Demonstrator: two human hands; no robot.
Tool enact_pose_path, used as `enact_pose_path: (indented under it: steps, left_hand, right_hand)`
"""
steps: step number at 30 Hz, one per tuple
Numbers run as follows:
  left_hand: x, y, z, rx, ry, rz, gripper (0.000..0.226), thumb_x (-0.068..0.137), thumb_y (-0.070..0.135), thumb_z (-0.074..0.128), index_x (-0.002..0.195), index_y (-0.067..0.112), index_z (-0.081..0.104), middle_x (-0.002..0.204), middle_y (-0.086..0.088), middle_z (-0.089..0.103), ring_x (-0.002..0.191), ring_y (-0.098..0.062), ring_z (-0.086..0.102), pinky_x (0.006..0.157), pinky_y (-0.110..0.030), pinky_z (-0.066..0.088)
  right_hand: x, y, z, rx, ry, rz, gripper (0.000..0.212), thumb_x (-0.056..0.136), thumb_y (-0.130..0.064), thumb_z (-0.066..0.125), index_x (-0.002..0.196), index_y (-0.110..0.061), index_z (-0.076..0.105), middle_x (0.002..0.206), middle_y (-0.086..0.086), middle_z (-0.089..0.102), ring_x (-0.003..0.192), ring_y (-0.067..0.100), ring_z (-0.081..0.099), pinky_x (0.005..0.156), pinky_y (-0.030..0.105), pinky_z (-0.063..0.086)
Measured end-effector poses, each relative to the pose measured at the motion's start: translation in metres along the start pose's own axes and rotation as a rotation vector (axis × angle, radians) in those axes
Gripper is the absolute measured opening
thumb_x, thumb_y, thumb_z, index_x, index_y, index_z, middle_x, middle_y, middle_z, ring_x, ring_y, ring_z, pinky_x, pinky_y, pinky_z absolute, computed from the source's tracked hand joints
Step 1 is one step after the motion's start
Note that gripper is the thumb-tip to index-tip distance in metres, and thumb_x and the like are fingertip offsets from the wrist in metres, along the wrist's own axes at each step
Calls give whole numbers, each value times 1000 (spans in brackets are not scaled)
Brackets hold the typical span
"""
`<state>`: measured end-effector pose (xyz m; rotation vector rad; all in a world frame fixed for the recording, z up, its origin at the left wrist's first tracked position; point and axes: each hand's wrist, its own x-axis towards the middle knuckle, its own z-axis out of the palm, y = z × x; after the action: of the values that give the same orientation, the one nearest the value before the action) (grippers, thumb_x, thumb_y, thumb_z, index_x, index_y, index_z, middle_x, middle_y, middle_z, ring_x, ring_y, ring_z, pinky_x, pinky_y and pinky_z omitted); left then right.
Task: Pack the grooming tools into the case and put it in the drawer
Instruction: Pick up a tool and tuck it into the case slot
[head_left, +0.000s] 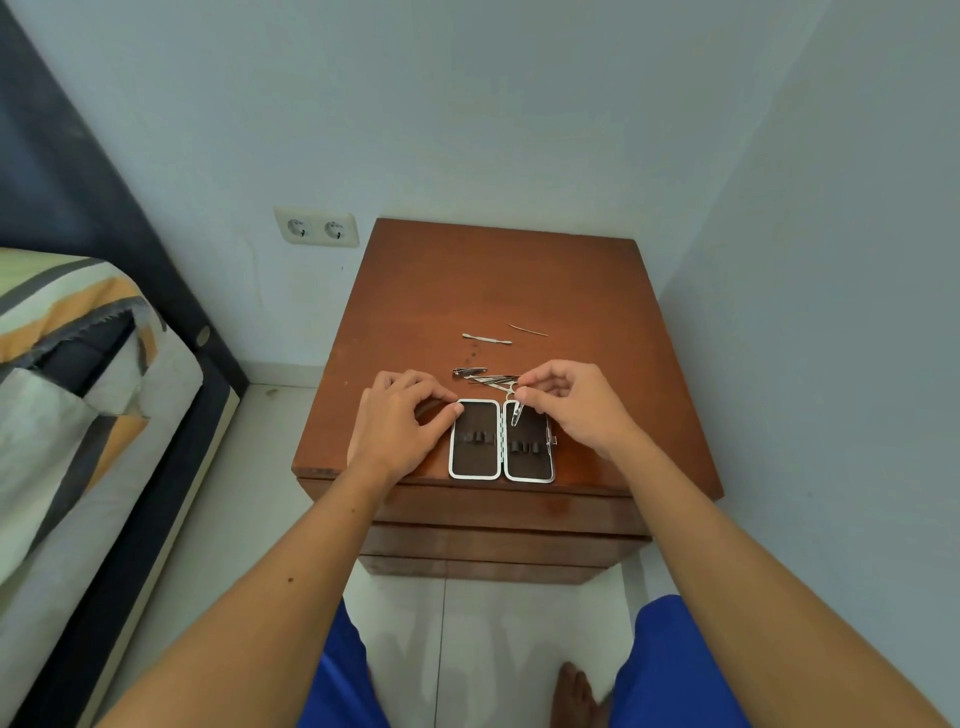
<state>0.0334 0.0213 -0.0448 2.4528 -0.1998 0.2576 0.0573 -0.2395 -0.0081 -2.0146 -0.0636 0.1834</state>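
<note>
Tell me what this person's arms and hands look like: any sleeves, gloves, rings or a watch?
Both forearms are bare right up to the picture's edge, so no sleeves show. The left hand and right hand wear no gloves, and no ring, watch or bracelet is visible. Lower down, blue shorts show.

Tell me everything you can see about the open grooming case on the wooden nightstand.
The small rectangular grooming case with silver metal rims lies open flat near the front edge of the brown wooden nightstand. Its two dark-lined halves join at a central hinge, each with a row of dark elastic loops, all empty. A small clasp shows on its right edge. The left hand touches its upper left corner; the right hand holds a small metal tool over the right half.
</note>
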Motion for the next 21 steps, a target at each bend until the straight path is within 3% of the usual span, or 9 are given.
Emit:
enact_pose_path:
  steps: [4,9,13,17,21]
  left_hand:
    - [0,-1,0,-3,1,1,19,96,54,70,105,39,78,115,24,67,113,-11,46,93,-35,37]
    - [0,0,0,6,8,-2,18,96,54,70,104,40,78,115,24,67,114,-11,46,92,-33,34]
    - [-1,1,0,8,7,-3,20,96,54,70,105,39,79,116,23,67,114,-11,46,92,-33,35]
    - [0,2,-1,14,-4,-7,20,97,54,70,106,39,79,117,23,67,115,-11,46,94,-33,36]
    - [0,2,-1,13,-5,-6,19,97,53,69,106,39,78,118,23,67,116,-11,46,95,-34,36]
  right_hand:
    - [-4,4,5,-97,-22,-30,11,84,-21,86,92,-24,79,87,-6,79,76,5,66,79,25,55]
    - [-17,2,9,-299,-38,-116,12,83,-27,86,94,-26,80,90,-10,71,68,6,56,66,18,44]
    - [-28,8,9,-401,-51,-214,21,85,-34,84,104,-26,81,98,-13,65,79,5,57,72,20,42]
    - [-39,11,5,-526,-123,-233,45,82,-45,84,123,-28,75,109,-14,61,102,11,56,86,25,46]
    - [-46,15,6,-524,-133,-256,52,80,-40,87,127,-26,71,117,-11,58,109,13,52,90,16,37]
